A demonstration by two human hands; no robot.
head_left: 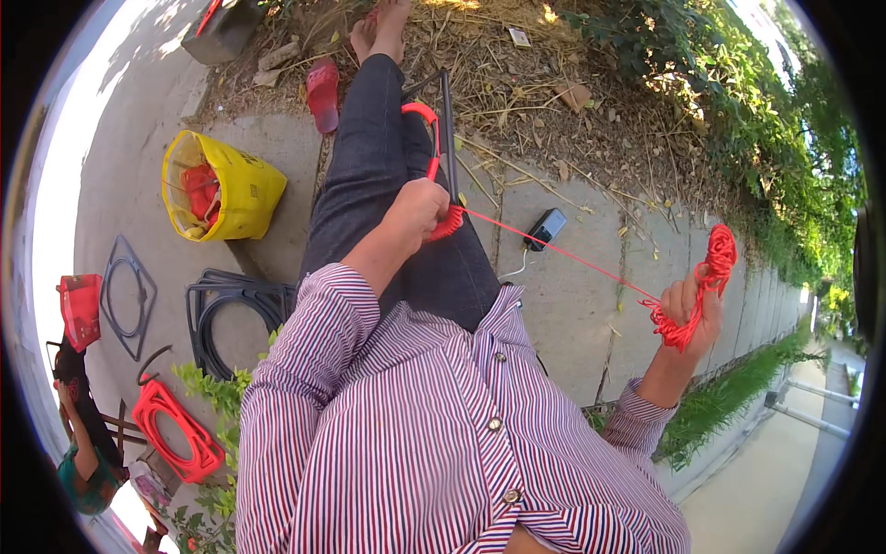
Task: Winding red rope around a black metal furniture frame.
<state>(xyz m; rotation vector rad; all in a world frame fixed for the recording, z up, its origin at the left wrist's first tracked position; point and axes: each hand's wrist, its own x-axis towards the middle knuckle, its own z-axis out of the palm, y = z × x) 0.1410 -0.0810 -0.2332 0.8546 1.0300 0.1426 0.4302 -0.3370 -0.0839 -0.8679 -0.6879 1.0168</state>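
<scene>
My left hand [417, 214] is closed round a dark metal frame [449, 138] lying over my thighs. Red cord is wound along a curved part of it, the red-wrapped ring [422, 111], and more winding shows just below my fist. Out to the right, my right hand [690, 312] is wrapped round a loose bundle of red cord [720, 254], with loops spilling below the fingers. A single taut strand [563, 247] runs between the frame and the bundle. My left fingertips are partly hidden.
To the left stand a yellow bag [249, 194] with red items inside, stacked dark frames [208, 309], a single dark frame [143, 295] and a red-wrapped frame [208, 452]. A red slipper [322, 95] and a small dark box [546, 226] lie nearby. Another person [88, 462] is at far left.
</scene>
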